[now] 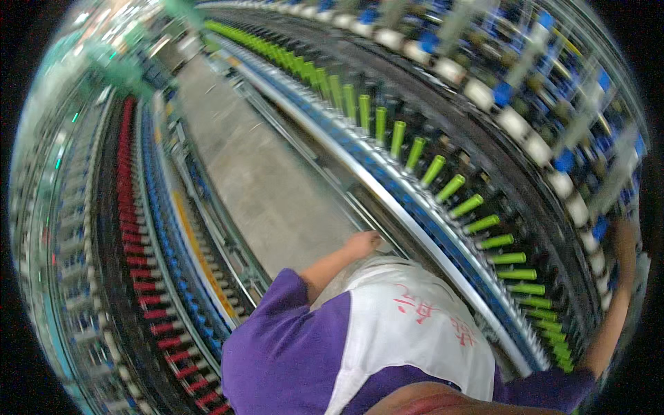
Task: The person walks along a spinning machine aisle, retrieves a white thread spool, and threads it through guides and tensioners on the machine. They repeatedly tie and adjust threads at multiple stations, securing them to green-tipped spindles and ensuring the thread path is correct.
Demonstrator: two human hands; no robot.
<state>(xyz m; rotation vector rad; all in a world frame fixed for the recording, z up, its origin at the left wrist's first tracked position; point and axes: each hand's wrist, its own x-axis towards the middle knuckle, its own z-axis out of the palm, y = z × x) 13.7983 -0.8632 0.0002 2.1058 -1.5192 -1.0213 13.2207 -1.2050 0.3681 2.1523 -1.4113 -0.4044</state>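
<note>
My left hand (364,243) is held low in front of my body, beside the pale apron (408,297). Its fingers look curled in, and anything inside them is hidden. My right arm reaches up along the machine at the right. At its end, my right hand (624,238) is smeared by motion near the white rollers (579,207) and blue parts of the upper frame. Its fingers cannot be made out. Between my body and those rollers runs a long row of bright green tubes (498,241) standing on the spinning machine.
A metal rail (443,256) edges the machine close to my right side. Grey floor (256,173) forms a narrow aisle ahead. Along the left stands another machine with a row of dark red bobbins (142,273) and a yellow strip (200,256).
</note>
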